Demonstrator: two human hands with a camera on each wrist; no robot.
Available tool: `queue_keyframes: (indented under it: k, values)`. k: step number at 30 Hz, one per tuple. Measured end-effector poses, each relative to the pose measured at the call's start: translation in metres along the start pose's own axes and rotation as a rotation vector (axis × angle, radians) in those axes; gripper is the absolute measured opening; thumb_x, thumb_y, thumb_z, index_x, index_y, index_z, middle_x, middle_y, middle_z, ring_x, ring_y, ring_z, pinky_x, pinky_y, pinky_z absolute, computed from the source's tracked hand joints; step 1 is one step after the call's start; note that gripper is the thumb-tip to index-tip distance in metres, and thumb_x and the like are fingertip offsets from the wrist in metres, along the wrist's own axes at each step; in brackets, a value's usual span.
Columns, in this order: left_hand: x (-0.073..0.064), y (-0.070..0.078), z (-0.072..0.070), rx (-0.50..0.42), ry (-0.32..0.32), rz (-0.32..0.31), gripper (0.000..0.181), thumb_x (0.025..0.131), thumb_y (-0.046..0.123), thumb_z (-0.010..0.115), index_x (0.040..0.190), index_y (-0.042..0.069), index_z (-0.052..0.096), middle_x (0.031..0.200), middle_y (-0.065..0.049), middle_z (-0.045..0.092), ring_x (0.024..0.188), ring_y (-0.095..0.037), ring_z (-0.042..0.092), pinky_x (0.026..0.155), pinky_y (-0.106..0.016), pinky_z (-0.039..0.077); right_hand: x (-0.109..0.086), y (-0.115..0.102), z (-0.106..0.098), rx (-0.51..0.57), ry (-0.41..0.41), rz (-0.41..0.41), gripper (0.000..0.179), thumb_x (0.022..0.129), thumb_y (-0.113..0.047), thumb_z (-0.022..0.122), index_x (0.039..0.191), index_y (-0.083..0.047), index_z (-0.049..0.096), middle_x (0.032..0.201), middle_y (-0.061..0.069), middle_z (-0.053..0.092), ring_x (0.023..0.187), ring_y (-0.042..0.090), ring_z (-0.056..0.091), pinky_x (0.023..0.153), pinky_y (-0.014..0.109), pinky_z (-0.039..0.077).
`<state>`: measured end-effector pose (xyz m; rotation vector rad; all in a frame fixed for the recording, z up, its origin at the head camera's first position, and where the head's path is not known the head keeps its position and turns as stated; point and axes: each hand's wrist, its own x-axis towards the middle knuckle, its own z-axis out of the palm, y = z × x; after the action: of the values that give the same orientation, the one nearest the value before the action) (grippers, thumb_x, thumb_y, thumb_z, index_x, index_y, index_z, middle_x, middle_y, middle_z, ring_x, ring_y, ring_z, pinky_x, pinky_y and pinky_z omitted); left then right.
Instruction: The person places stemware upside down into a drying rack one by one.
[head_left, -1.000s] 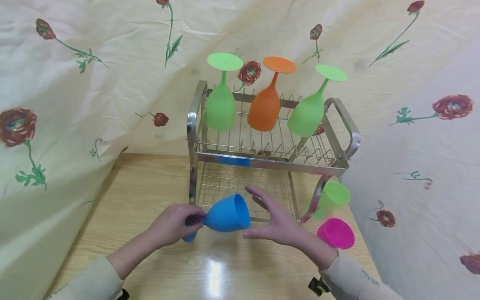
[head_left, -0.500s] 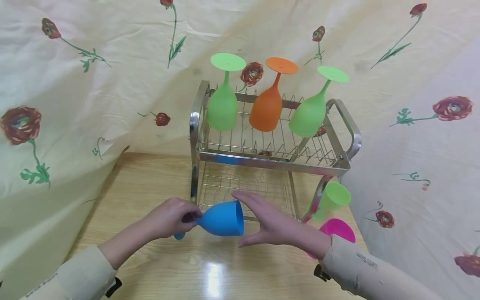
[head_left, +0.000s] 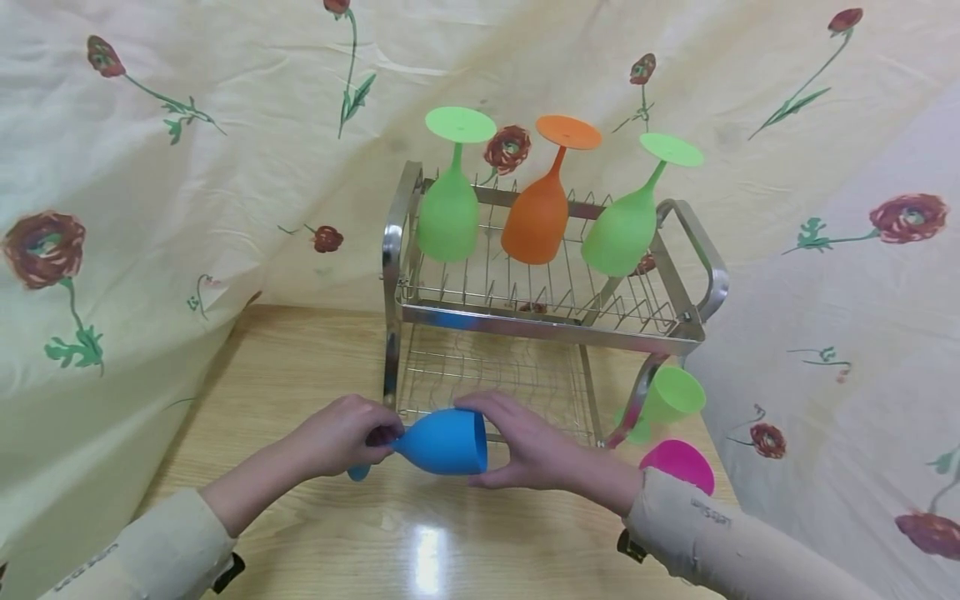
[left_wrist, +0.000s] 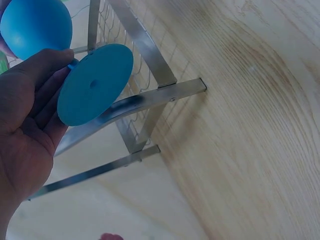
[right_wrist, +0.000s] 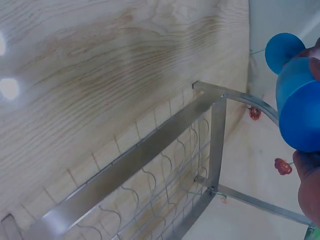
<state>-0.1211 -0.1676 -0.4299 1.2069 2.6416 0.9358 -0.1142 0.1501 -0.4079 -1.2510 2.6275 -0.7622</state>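
Note:
A blue plastic goblet [head_left: 442,442] is held sideways above the table, its mouth facing right. My left hand [head_left: 348,437] pinches its stem between thumb and fingers; the round blue foot [left_wrist: 95,85] shows beside the fingers in the left wrist view. Around the mouth end of the bowl, my right hand [head_left: 536,450] has its fingers at the top and its thumb at the bottom, touching the rim. The right wrist view shows the bowl [right_wrist: 302,120] between thumb and fingers. Behind the hands stands a two-tier metal dish rack [head_left: 551,326].
Upside down on the upper tier are a green goblet [head_left: 447,221], an orange goblet [head_left: 536,221] and a leaning green goblet [head_left: 621,229]. Right of the rack, a green goblet [head_left: 675,396] and a pink cup [head_left: 678,465] are on the wooden table [head_left: 300,358]. Flowered cloth hangs around.
The blue goblet and my left hand have shifted slightly left and levelled out. My right hand has come left and closed from a gap onto the goblet's bowl.

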Motion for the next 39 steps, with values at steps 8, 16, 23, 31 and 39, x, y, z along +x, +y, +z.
queue_keyframes:
  k: [8, 16, 23, 31, 39]
  values:
    - [-0.001, 0.008, -0.005, 0.056, 0.012, -0.066, 0.025, 0.086, 0.011, 0.09, 0.109, 0.009, 0.08, 0.099, -0.001, 0.079, 0.085, -0.011, 0.074, 0.074, -0.028, 0.065, -0.005, 0.003, 0.011, 0.035, 0.075, 0.044, 0.093, 0.077, -0.033, 0.099, 0.153, -0.013, 0.049, 0.152, 0.007, 0.056, 0.14, 0.03, 0.055, 0.11, 0.055, 0.055]
    - [-0.017, 0.018, -0.007, 0.119, 0.323, -0.095, 0.05, 0.08, 0.022, 0.097, 0.125, 0.011, 0.077, 0.123, -0.005, 0.076, 0.11, -0.026, 0.075, 0.09, -0.046, 0.065, -0.023, 0.013, 0.039, 0.178, 0.234, 0.159, 0.093, 0.075, -0.026, 0.101, 0.152, -0.014, 0.051, 0.147, 0.006, 0.059, 0.134, 0.03, 0.061, 0.106, 0.055, 0.058]
    - [-0.039, 0.023, -0.002, 0.037, 0.527, -0.221, 0.056, 0.078, 0.023, 0.098, 0.128, 0.014, 0.075, 0.127, -0.001, 0.075, 0.104, -0.02, 0.076, 0.084, -0.038, 0.067, -0.023, 0.014, 0.071, 0.365, 0.354, 0.208, 0.092, 0.071, -0.012, 0.101, 0.15, -0.009, 0.053, 0.147, 0.013, 0.058, 0.131, 0.034, 0.063, 0.109, 0.054, 0.055]
    - [-0.076, 0.03, 0.04, -0.152, 0.77, -0.381, 0.051, 0.071, 0.007, 0.101, 0.116, 0.006, 0.077, 0.112, -0.003, 0.078, 0.094, -0.013, 0.076, 0.077, -0.02, 0.063, -0.01, 0.01, 0.087, 0.408, 0.409, 0.224, 0.091, 0.071, -0.013, 0.101, 0.149, -0.007, 0.054, 0.148, 0.012, 0.059, 0.133, 0.034, 0.062, 0.111, 0.052, 0.054]
    - [-0.083, 0.039, 0.087, -0.447, 0.718, -0.647, 0.051, 0.08, 0.018, 0.097, 0.125, 0.012, 0.074, 0.118, -0.004, 0.077, 0.101, -0.017, 0.077, 0.081, -0.032, 0.067, 0.0, 0.006, 0.098, 0.433, 0.458, 0.198, 0.096, 0.07, -0.012, 0.101, 0.152, -0.009, 0.051, 0.149, 0.012, 0.057, 0.135, 0.034, 0.059, 0.112, 0.049, 0.053]
